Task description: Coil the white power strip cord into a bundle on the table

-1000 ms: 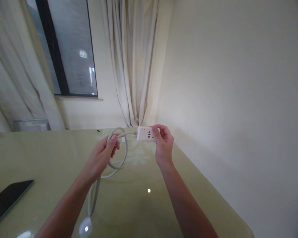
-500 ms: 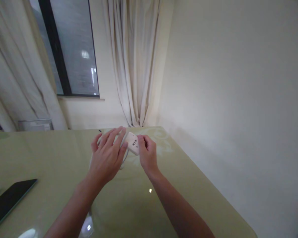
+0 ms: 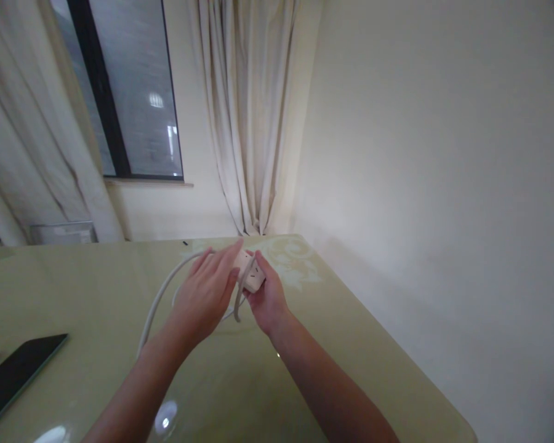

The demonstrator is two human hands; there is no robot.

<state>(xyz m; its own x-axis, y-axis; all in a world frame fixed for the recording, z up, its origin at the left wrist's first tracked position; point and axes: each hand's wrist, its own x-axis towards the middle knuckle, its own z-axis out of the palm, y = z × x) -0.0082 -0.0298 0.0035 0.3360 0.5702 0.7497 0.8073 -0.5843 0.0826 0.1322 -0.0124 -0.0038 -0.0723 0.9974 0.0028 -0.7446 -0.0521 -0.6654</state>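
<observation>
My right hand [image 3: 268, 301] grips a small white power strip [image 3: 255, 278] above the far part of the glossy green table [image 3: 332, 344]. Its grey-white cord [image 3: 159, 295] loops across the strip's face and arcs off to the left behind my left arm. My left hand [image 3: 207, 292] lies over the strip's left end with fingers stretched out together, touching the cord. I cannot see whether its fingers pinch the cord. The plug end is hidden.
A dark tablet [image 3: 16, 372] lies near the table's left edge. Cream curtains [image 3: 253, 117] and a dark window [image 3: 124, 86] stand behind the table. A plain wall [image 3: 443, 184] runs along the right side.
The strip went from held up between both hands to lower and closer in. The cord now wraps over its face, and my left hand has moved onto it.
</observation>
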